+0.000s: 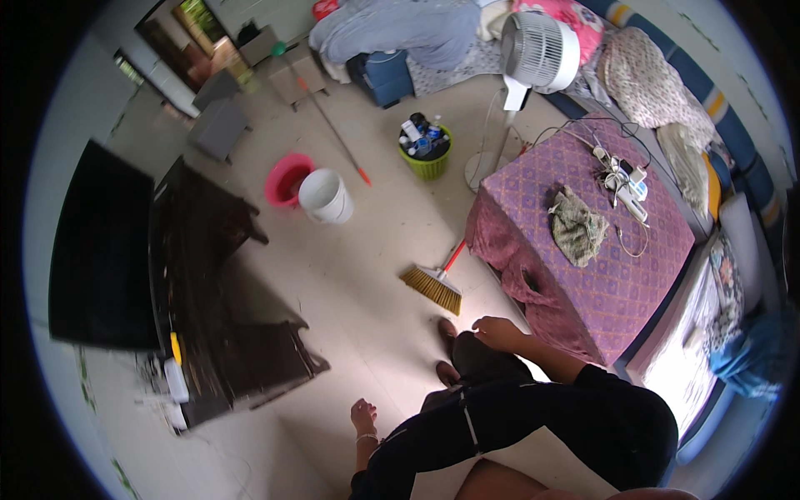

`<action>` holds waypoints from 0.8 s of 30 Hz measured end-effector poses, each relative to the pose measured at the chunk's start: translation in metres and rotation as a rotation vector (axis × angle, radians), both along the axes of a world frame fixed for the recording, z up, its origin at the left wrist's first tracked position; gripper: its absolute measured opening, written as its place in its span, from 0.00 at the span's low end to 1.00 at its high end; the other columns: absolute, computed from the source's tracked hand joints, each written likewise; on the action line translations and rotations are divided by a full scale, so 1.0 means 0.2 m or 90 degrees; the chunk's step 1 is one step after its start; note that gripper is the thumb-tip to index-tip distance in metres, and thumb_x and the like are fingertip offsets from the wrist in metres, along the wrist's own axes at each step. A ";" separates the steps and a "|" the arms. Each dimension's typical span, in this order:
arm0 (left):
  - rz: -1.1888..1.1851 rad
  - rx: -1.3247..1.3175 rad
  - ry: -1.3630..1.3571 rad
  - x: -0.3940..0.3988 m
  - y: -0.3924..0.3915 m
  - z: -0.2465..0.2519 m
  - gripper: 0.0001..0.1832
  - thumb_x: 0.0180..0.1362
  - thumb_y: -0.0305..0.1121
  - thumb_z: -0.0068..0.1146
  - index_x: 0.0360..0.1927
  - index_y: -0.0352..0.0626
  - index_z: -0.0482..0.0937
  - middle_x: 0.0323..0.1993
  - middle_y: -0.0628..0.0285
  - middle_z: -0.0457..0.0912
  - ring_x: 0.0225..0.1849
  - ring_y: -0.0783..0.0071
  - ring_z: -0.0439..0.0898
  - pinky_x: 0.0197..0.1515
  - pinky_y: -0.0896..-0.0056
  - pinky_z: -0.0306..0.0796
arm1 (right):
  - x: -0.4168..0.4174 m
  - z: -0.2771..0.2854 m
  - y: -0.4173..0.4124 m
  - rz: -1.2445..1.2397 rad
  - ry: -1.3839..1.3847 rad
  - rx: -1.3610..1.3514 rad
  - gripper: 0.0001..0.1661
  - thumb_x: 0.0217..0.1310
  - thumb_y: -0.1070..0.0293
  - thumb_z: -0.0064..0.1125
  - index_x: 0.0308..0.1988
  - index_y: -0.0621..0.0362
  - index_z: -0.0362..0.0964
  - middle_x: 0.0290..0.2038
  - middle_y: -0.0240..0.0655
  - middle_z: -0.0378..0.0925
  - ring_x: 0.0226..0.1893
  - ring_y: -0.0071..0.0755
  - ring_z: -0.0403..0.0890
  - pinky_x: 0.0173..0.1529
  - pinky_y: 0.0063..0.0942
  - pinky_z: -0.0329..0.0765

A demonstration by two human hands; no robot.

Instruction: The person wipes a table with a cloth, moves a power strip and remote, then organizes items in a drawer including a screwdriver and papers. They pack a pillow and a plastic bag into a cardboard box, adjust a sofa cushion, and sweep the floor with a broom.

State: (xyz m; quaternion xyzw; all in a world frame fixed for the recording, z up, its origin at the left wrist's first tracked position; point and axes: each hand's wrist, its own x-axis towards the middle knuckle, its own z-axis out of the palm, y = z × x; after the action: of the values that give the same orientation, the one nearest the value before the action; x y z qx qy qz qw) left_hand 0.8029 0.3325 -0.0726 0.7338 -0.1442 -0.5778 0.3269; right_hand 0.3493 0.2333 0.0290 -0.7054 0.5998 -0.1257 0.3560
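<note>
My left hand (364, 417), with a bracelet at its wrist, hangs beside my body over the tiled floor. Its fingers are loosely curled, and I see nothing in it. My right hand (498, 334) is in front of my leg, beside the cloth-covered table, also with no object visible in it. A broom (431, 289) with tan bristles lies on the floor ahead of my feet; its red handle runs out of sight by the purple tablecloth (531, 181). On that cloth rest a crumpled grey-green rag (576, 228) and a tangle of chargers and cables (625, 184).
A white bucket (326, 197) stands against a pink basin (289, 178). Behind them lies a long pole (331, 128). Farther off are a green bin (427, 164) holding bottles and a standing fan (537, 53). A dark wooden cabinet (206, 312) and a television (103, 256) line the left side.
</note>
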 end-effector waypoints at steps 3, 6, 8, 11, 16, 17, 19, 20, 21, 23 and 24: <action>-0.050 -0.012 -0.082 -0.16 -0.59 0.17 0.16 0.58 0.36 0.46 0.49 0.46 0.67 0.33 0.63 0.74 0.31 0.74 0.76 0.26 0.78 0.68 | -0.03 -0.07 -0.20 -0.090 0.000 0.017 0.13 0.54 0.62 0.49 0.39 0.54 0.72 0.37 0.40 0.75 0.37 0.45 0.76 0.41 0.39 0.73; -0.174 -0.018 -0.039 -0.18 -0.93 0.09 0.17 0.56 0.33 0.49 0.50 0.42 0.67 0.31 0.63 0.74 0.31 0.76 0.76 0.25 0.79 0.68 | -0.02 -0.19 -0.45 -0.159 0.038 0.088 0.16 0.56 0.58 0.44 0.38 0.56 0.71 0.35 0.44 0.75 0.36 0.48 0.76 0.41 0.41 0.72; -0.400 -0.009 -0.282 -0.19 -1.08 0.04 0.20 0.52 0.37 0.53 0.48 0.39 0.70 0.32 0.57 0.75 0.33 0.66 0.76 0.32 0.69 0.70 | 0.00 -0.21 -0.62 -0.171 0.032 0.093 0.16 0.56 0.58 0.45 0.39 0.56 0.70 0.35 0.43 0.76 0.36 0.47 0.76 0.41 0.41 0.72; -0.657 -0.095 -0.448 -0.21 -1.30 -0.03 0.24 0.48 0.44 0.56 0.45 0.38 0.73 0.38 0.46 0.76 0.41 0.52 0.75 0.44 0.59 0.69 | 0.02 -0.29 -0.84 -0.216 0.000 0.067 0.16 0.55 0.58 0.46 0.40 0.54 0.71 0.34 0.41 0.76 0.36 0.46 0.76 0.41 0.40 0.72; -0.815 -0.015 -0.300 -0.34 -1.84 -0.12 0.28 0.47 0.46 0.56 0.48 0.37 0.71 0.44 0.43 0.74 0.50 0.47 0.70 0.50 0.56 0.66 | 0.04 -0.54 -1.11 -0.305 -0.025 0.076 0.16 0.57 0.57 0.43 0.38 0.54 0.70 0.32 0.41 0.76 0.34 0.47 0.76 0.40 0.40 0.72; -0.873 -0.032 -0.313 -0.35 -1.92 -0.18 0.29 0.47 0.47 0.56 0.49 0.38 0.70 0.44 0.43 0.73 0.50 0.48 0.70 0.50 0.55 0.66 | 0.04 -0.66 -1.14 -0.326 -0.042 0.062 0.16 0.56 0.57 0.45 0.38 0.54 0.71 0.30 0.42 0.76 0.33 0.48 0.77 0.39 0.40 0.73; -0.994 -0.071 -0.339 -0.36 -2.12 -0.33 0.31 0.46 0.48 0.56 0.51 0.38 0.68 0.46 0.43 0.73 0.51 0.49 0.69 0.51 0.55 0.66 | 0.06 -0.91 -1.21 -0.436 -0.074 0.111 0.16 0.54 0.56 0.48 0.37 0.55 0.72 0.29 0.43 0.77 0.32 0.48 0.78 0.38 0.38 0.74; -1.050 -0.086 -0.356 -0.36 -2.21 -0.42 0.35 0.45 0.50 0.58 0.54 0.39 0.65 0.49 0.39 0.69 0.49 0.46 0.70 0.49 0.55 0.67 | 0.06 -1.04 -1.26 -0.492 -0.079 0.151 0.17 0.52 0.55 0.51 0.36 0.56 0.72 0.30 0.44 0.77 0.32 0.46 0.78 0.39 0.37 0.74; -1.076 -0.054 -0.447 -0.41 -2.32 -0.48 0.36 0.45 0.50 0.58 0.54 0.39 0.64 0.49 0.38 0.67 0.49 0.45 0.70 0.49 0.54 0.67 | 0.06 -1.21 -1.30 -0.531 -0.075 0.167 0.17 0.52 0.55 0.51 0.36 0.57 0.72 0.30 0.43 0.77 0.33 0.46 0.78 0.39 0.37 0.74; -1.110 0.023 -0.624 -0.58 -2.48 -0.39 0.37 0.44 0.51 0.59 0.53 0.39 0.64 0.50 0.35 0.64 0.47 0.43 0.70 0.48 0.53 0.67 | 0.07 -1.56 -1.34 -0.593 -0.063 0.209 0.18 0.51 0.55 0.52 0.36 0.57 0.72 0.31 0.43 0.77 0.33 0.45 0.78 0.39 0.36 0.74; -1.064 0.035 -0.617 -0.56 -2.55 -0.40 0.37 0.45 0.50 0.58 0.54 0.38 0.63 0.49 0.33 0.63 0.47 0.40 0.69 0.48 0.53 0.67 | 0.08 -1.72 -1.39 -0.624 -0.066 0.220 0.19 0.51 0.55 0.54 0.38 0.57 0.71 0.30 0.41 0.78 0.33 0.45 0.78 0.39 0.37 0.74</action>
State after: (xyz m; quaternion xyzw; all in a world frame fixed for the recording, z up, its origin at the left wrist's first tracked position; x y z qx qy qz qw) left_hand 0.6916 -0.1773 -0.1531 0.5607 -0.7252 -0.2615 -0.3021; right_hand 0.3655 -0.0440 -0.3146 -0.2655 0.8532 -0.2114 0.3960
